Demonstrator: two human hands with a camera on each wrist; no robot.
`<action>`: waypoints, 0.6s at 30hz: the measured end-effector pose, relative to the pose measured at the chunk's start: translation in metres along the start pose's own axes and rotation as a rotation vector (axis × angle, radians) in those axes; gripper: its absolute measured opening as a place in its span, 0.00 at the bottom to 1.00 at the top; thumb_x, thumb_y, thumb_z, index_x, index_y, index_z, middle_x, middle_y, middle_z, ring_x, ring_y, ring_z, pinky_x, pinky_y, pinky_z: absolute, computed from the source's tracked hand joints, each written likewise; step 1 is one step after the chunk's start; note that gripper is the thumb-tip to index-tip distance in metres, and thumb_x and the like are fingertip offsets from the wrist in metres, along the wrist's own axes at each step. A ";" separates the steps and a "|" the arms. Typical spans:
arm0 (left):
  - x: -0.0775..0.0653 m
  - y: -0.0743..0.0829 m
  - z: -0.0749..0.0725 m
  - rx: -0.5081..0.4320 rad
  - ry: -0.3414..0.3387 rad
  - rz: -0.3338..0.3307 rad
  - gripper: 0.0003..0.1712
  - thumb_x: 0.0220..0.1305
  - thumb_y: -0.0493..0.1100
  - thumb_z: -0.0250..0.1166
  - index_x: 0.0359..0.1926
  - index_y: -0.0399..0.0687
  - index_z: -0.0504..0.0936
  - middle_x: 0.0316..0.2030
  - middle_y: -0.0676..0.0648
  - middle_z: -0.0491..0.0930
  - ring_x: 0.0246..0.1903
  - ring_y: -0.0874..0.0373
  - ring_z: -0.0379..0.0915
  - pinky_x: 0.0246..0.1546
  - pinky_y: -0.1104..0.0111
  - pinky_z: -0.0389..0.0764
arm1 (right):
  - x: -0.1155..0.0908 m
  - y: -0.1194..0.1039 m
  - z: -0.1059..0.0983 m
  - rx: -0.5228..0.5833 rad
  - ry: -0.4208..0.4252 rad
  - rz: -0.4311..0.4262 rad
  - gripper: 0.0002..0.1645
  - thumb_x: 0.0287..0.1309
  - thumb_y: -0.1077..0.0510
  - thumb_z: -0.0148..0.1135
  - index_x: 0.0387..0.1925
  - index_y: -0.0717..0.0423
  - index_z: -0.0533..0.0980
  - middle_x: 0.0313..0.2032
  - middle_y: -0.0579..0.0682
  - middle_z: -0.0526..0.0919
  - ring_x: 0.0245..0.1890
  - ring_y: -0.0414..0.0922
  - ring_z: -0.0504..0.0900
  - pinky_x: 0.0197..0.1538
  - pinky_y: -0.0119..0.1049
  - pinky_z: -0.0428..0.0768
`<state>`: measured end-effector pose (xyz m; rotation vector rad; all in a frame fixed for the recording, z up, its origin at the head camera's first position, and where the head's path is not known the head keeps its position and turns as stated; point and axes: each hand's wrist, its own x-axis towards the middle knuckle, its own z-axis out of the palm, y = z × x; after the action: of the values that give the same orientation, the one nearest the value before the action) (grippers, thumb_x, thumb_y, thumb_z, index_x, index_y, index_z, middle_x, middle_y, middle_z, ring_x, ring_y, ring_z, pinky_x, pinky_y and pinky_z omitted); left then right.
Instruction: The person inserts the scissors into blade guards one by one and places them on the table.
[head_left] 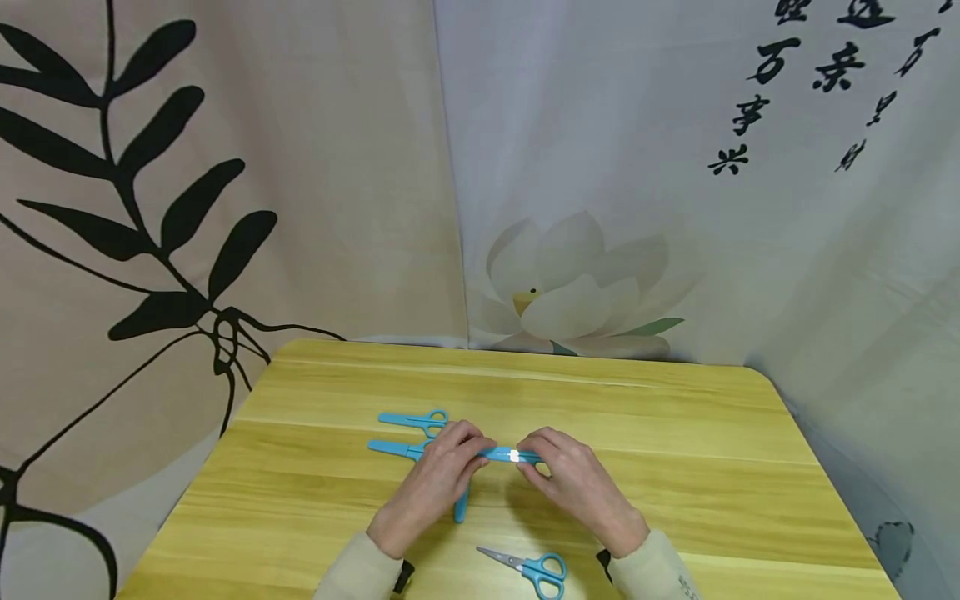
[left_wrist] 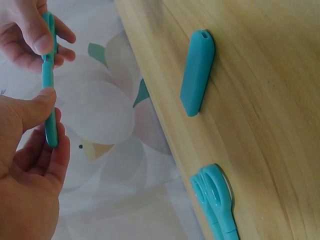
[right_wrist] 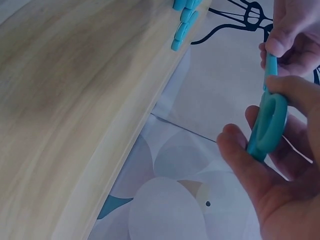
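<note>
Both hands hold one pair of blue scissors (right_wrist: 278, 132) raised over the table, its blades covered by a blue sheath (left_wrist: 48, 77). The left hand (head_left: 438, 479) pinches the sheath between thumb and fingers. At the other end, the right hand (head_left: 576, 483) grips the handle loops. Below the left hand, a loose blue sheath (head_left: 461, 507) lies on the table, partly hidden in the head view but whole in the left wrist view. Nearer the front, between the forearms, lies a pair of scissors (head_left: 534, 570) with bare metal blades and blue handles.
Two sheathed blue scissors lie left of the hands: one pair (head_left: 401, 418) farther back, the other pair (head_left: 393, 447) nearer, its handles partly behind the left hand. The wooden table (head_left: 675, 433) meets a printed curtain (head_left: 360, 167) along its back edge.
</note>
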<state>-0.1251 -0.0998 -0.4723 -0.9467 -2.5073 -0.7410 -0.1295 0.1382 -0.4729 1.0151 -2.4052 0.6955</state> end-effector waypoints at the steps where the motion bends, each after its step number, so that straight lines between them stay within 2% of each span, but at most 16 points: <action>1: 0.000 0.000 0.000 0.000 0.000 -0.002 0.10 0.66 0.35 0.71 0.47 0.49 0.88 0.42 0.53 0.78 0.42 0.59 0.71 0.38 0.70 0.79 | 0.000 0.000 0.000 -0.002 -0.002 0.001 0.15 0.51 0.61 0.82 0.39 0.55 0.84 0.40 0.45 0.85 0.36 0.38 0.85 0.39 0.30 0.85; 18: 0.000 0.002 0.001 0.007 0.013 -0.005 0.09 0.65 0.34 0.72 0.45 0.49 0.88 0.41 0.53 0.78 0.40 0.59 0.71 0.37 0.70 0.78 | 0.000 -0.003 0.001 -0.002 -0.005 0.022 0.15 0.51 0.62 0.82 0.39 0.55 0.84 0.40 0.45 0.85 0.36 0.38 0.86 0.38 0.29 0.85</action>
<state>-0.1239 -0.0973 -0.4724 -0.9304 -2.5007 -0.7369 -0.1273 0.1357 -0.4727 0.9921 -2.4249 0.6991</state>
